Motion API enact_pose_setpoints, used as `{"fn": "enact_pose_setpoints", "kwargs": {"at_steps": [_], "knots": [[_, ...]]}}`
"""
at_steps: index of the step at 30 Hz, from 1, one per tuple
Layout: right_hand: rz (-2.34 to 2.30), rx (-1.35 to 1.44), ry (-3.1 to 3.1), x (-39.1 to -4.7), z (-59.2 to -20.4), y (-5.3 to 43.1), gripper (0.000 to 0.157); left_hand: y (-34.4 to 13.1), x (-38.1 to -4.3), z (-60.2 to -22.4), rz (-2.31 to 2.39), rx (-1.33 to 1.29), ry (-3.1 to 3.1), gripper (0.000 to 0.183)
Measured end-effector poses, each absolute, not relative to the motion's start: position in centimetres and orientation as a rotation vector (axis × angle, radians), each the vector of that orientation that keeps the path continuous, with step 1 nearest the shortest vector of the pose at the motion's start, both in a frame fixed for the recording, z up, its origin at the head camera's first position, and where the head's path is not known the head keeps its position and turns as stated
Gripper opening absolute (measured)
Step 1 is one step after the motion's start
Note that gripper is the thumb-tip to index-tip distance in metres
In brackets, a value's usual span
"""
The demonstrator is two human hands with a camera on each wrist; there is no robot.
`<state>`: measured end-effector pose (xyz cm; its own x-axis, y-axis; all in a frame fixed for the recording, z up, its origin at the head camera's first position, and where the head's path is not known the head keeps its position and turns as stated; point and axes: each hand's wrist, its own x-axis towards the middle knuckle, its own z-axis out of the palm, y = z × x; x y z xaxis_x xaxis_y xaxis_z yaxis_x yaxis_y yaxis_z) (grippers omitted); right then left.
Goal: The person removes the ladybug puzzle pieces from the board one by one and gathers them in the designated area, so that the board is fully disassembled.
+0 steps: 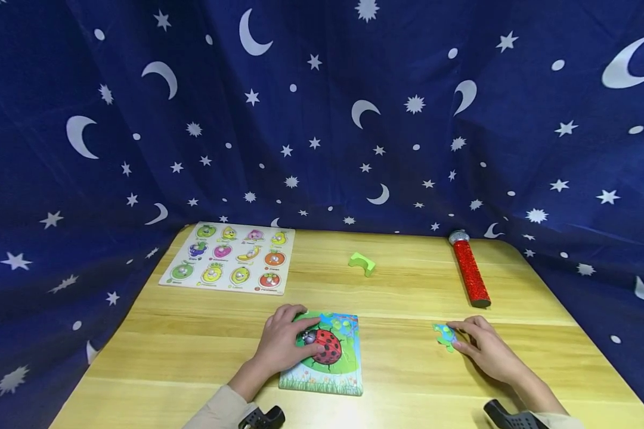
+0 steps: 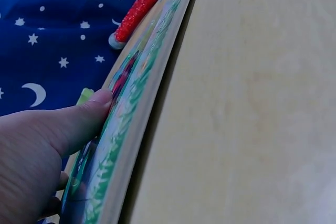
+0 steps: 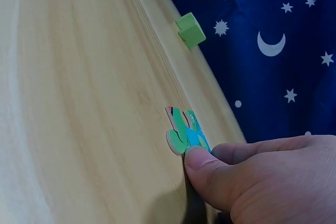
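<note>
On wood (image 1: 397, 357), right fingers (image 1: 466, 327) pinching multicoloured piece (image 3: 180, 132), left fingers (image 1: 307, 323) spread over ladybird puzzle (image 1: 330, 354)

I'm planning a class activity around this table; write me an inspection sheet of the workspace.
Surface: wood-grain table.
Job's things: ladybug puzzle; loose jigsaw piece.
Clutter: fruit-picture board, left rear; green arched block, rear middle; red glittery microphone, right.
Hands: left hand holds the ladybug puzzle, thumb on its face; right hand pinches the jigsaw piece.
Cables: nothing seen.
Surroundings: dark-blue moon-and-star curtain.
</note>
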<state>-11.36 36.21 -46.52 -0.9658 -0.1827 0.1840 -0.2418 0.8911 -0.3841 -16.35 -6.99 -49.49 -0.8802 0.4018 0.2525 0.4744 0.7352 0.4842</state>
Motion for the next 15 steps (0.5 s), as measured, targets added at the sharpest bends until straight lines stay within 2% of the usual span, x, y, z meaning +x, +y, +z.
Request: {"fn": "enact_pose_setpoints", "kwargs": {"at_steps": [15], "knots": [[0.63,0.392,-2.835,-12.0,-45.7,34.4,0.038,-7.7,-17.0,-49.3,-0.88,-0.629,-2.831,0.059]]}}
